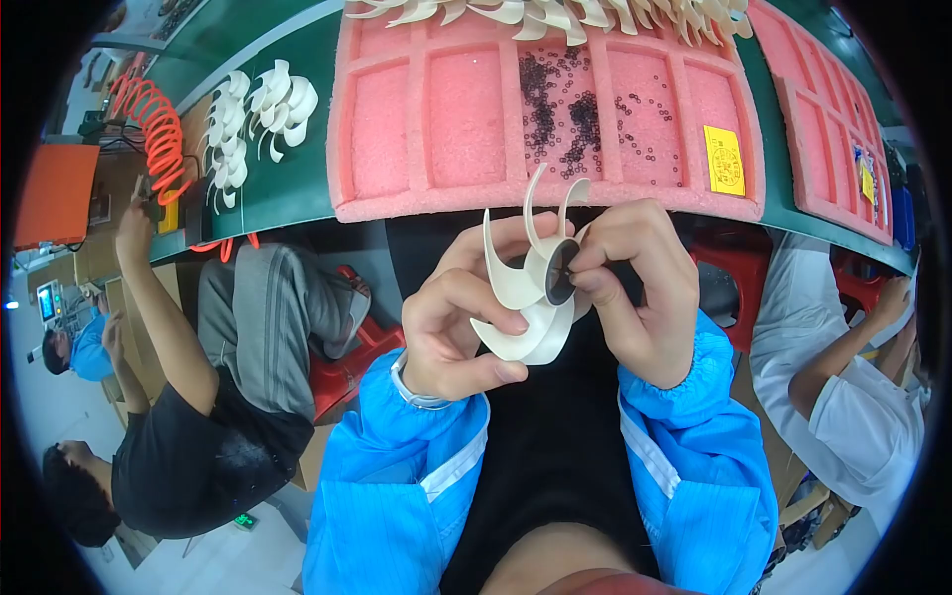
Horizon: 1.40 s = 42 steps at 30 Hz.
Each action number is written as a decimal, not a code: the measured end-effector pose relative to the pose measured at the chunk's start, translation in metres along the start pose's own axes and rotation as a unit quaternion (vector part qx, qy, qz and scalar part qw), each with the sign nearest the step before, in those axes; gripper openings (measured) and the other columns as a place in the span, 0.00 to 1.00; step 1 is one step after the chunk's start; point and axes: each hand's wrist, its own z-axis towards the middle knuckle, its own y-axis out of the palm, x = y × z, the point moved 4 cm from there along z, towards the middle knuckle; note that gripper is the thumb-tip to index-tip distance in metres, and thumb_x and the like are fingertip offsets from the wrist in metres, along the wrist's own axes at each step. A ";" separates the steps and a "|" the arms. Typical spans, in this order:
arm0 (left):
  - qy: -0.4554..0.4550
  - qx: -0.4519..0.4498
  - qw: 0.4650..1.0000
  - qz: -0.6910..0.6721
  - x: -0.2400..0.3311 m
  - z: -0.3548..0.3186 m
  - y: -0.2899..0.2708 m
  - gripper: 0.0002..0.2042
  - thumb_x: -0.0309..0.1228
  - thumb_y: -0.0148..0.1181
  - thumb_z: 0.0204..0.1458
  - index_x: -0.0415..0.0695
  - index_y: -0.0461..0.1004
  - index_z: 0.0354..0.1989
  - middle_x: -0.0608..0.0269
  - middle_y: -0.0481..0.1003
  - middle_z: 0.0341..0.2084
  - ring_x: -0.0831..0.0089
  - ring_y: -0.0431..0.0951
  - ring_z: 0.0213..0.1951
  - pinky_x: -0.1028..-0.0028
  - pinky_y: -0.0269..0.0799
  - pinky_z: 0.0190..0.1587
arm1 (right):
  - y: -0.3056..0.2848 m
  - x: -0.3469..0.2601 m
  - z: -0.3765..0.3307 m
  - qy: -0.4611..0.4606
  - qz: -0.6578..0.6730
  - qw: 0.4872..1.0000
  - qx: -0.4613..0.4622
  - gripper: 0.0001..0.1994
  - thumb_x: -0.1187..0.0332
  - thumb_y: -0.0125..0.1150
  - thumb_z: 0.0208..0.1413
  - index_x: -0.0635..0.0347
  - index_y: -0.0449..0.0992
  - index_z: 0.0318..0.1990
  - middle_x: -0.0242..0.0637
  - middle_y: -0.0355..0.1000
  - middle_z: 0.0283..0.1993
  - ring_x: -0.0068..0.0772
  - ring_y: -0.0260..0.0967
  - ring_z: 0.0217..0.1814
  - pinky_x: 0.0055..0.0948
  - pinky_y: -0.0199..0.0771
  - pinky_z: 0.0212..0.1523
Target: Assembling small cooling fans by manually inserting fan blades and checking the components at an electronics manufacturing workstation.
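Observation:
A cream plastic fan wheel (535, 332) with curved blades is held tilted in front of my chest. My left hand (446, 322) grips it by the blades from the left side, fingers wrapped round. The dark round opening of its hub (560, 288) faces right. At that hub my right hand (640, 283) is closed, thumb and forefinger pinched together; whatever sits between the fingertips is hidden or too small to make out. Beyond my hands, small black rings (585, 129) lie scattered in compartments of a pink foam tray (416, 203).
More cream fan wheels (555, 15) are heaped along the tray's far side, others (283, 104) on the green table (302, 188) at left. A yellow label (724, 159) lies on the tray. An orange coiled hose (159, 129) hangs left. Co-workers sit on both sides; another tray (823, 129) stands right.

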 end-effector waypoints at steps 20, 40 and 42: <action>0.057 -0.101 0.910 0.399 0.042 -0.005 0.013 0.24 0.36 0.82 0.40 0.44 0.80 0.46 0.37 0.72 0.55 0.42 0.76 0.58 0.57 0.76 0.56 | 0.008 0.006 -0.003 0.078 0.072 0.988 -0.110 0.08 0.80 0.70 0.42 0.62 0.80 0.32 0.35 0.75 0.30 0.32 0.69 0.31 0.29 0.70 0.33; -0.100 -0.010 0.581 0.808 0.122 0.127 -0.251 0.17 0.38 0.71 0.51 0.39 0.79 0.44 0.49 0.78 0.41 0.51 0.78 0.46 0.61 0.73 0.48 | 0.024 0.037 -0.017 0.040 -0.102 0.975 -0.194 0.13 0.67 0.67 0.56 0.61 0.80 0.47 0.44 0.77 0.40 0.48 0.76 0.39 0.42 0.78 0.39; -0.127 -0.008 0.590 0.797 0.120 0.128 -0.257 0.17 0.37 0.71 0.51 0.39 0.79 0.44 0.48 0.78 0.44 0.51 0.78 0.48 0.61 0.73 0.50 | 0.003 0.027 -0.004 0.052 -0.137 0.981 -0.130 0.12 0.68 0.67 0.56 0.62 0.80 0.46 0.44 0.76 0.38 0.48 0.76 0.39 0.42 0.77 0.39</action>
